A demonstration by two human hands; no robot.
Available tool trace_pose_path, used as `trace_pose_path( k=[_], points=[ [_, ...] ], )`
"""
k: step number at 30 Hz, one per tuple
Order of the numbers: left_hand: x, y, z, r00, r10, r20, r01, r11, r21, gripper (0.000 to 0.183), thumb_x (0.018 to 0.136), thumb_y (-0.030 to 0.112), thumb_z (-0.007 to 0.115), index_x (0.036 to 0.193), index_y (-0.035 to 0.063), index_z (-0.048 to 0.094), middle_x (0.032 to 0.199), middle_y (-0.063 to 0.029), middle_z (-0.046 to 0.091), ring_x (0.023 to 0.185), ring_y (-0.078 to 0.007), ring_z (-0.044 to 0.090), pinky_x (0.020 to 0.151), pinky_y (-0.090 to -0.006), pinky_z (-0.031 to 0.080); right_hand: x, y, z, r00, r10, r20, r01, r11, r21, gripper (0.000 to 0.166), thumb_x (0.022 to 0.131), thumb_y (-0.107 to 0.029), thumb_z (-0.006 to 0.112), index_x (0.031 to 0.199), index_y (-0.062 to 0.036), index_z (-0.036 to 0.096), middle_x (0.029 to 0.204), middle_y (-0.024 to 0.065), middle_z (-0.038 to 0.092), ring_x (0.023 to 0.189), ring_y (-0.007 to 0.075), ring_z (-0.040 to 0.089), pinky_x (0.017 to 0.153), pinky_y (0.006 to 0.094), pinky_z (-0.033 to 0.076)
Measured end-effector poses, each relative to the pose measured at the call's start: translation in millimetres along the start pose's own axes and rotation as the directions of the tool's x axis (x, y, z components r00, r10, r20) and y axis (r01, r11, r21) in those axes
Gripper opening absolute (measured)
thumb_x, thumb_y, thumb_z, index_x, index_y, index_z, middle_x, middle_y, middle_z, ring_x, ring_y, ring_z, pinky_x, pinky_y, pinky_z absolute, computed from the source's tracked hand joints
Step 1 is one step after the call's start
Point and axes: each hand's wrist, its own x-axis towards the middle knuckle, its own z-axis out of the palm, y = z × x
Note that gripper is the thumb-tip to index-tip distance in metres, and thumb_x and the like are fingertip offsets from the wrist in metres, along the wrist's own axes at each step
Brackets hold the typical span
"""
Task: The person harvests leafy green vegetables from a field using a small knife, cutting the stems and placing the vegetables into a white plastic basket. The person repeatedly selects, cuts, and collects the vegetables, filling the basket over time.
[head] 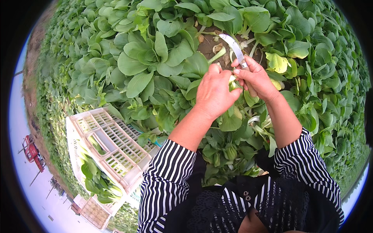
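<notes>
My right hand (255, 77) grips a sickle-shaped knife, its curved metal blade (234, 48) pointing up and to the left over bare soil. Close beside it, my left hand (217, 90) has its fingers curled around a small pale green piece of a leafy plant (232, 80), mostly covered by the fingers. The right thumb and fingertips meet the same spot. Left of the hands grows a large bok choy plant (154, 55) with broad green leaves. A yellowed leaf (277, 62) lies right of the knife hand.
A white plastic crate (126, 177) stands at lower left, holding harvested bok choy (99, 180). Dense rows of bok choy surround the hands. Dry leaves lie on the soil (208, 43). A red vehicle (32, 153) is far off at the left edge.
</notes>
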Motion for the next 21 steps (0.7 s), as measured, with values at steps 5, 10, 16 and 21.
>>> trace_pose_path(
  k=[5,10,16,21],
  points=[
    [0,-6,4,0.987,0.14,-0.085,-0.143,0.989,-0.031,0.027,0.073,0.01,0.062,0.098,0.0029,0.06,0.092,-0.0134,0.059,0.078,-0.0302,0.06,0.07,-0.039,0.05,0,2,0,0.998,0.029,-0.052,-0.022,0.991,0.134,0.02,0.088,-0.014,0.062,0.107,-0.0078,0.056,0.073,-0.0018,0.055,0.055,0.004,0.049,0.047,0.0185,0.04],
    [10,19,13,0.947,0.32,0.039,-0.312,0.882,0.353,0.014,0.072,0.005,0.061,0.086,0.0061,0.057,0.079,-0.0108,0.058,0.069,-0.0274,0.062,0.062,-0.0381,0.051,21,44,-12,0.954,-0.082,-0.289,0.035,0.985,-0.166,0.018,0.09,-0.018,0.063,0.104,-0.0092,0.057,0.074,-0.0026,0.054,0.062,0.005,0.047,0.053,0.0212,0.04],
    [6,-65,-3,0.967,-0.004,0.255,-0.195,0.634,0.748,0.016,0.073,0.004,0.061,0.089,0.0057,0.06,0.09,-0.0114,0.056,0.086,-0.0256,0.061,0.073,-0.0364,0.053,5,74,16,0.948,0.101,-0.302,-0.157,0.973,-0.168,0.03,0.096,-0.033,0.048,0.112,-0.0066,0.046,0.095,0.0051,0.062,0.06,0.0101,0.053,0.047,0.0267,0.045],
    [-22,-108,-22,0.991,0.035,0.128,-0.115,0.71,0.695,0.016,0.076,0.008,0.06,0.092,0.0055,0.063,0.097,-0.0078,0.057,0.09,-0.0262,0.06,0.078,-0.0387,0.052,0,96,33,0.981,0.188,-0.052,-0.191,0.875,-0.445,0.03,0.095,-0.032,0.048,0.107,-0.0038,0.049,0.098,0.0165,0.063,0.076,0.0301,0.061,0.067,0.0392,0.049]
  ],
)
